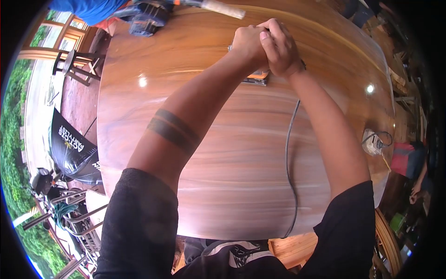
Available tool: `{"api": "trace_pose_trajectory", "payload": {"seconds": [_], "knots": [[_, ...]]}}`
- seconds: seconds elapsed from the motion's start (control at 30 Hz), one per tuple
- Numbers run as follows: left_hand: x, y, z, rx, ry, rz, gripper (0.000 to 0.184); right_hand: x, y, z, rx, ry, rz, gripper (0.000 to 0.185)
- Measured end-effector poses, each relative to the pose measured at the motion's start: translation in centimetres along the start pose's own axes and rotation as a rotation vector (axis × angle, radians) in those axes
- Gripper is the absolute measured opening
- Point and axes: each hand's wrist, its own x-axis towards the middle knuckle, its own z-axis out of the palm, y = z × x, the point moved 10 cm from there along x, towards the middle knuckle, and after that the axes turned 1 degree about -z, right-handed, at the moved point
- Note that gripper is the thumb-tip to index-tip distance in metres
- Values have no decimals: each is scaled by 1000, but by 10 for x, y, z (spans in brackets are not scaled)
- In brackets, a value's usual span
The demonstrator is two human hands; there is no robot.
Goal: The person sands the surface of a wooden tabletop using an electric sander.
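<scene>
Both arms reach forward over a large, glossy wooden tabletop. My left hand is closed over the top of an orange and black power sander, which lies on the wood. My right hand presses against the left one, its fingers curled over the same tool. Most of the sander's body is hidden beneath the hands. A grey power cord comes out near my right wrist and runs down the tabletop to the near edge.
At the far left, a person in blue is beside a dark power tool. A socket box sits by the right edge, near another person's hand. On the left stand a stool and a black umbrella.
</scene>
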Motion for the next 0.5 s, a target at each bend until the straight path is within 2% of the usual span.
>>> {"api": "trace_pose_trajectory", "payload": {"seconds": [0.1,0.2,0.3,0.5], "knots": [[-22,-36,-10,25,18,-24,22,14,-22,33,21,-4,-24,25],[-39,-69,-11,61,-79,-33,26,26,-44,65,48,-7,-41,24],[-58,-104,-16,10,-82,-86,24,36,-68,93,74,-19,-26,24],[-99,-164,-34,34,10,-71,26,57,-106,154,72,-37,-69,24]]}}
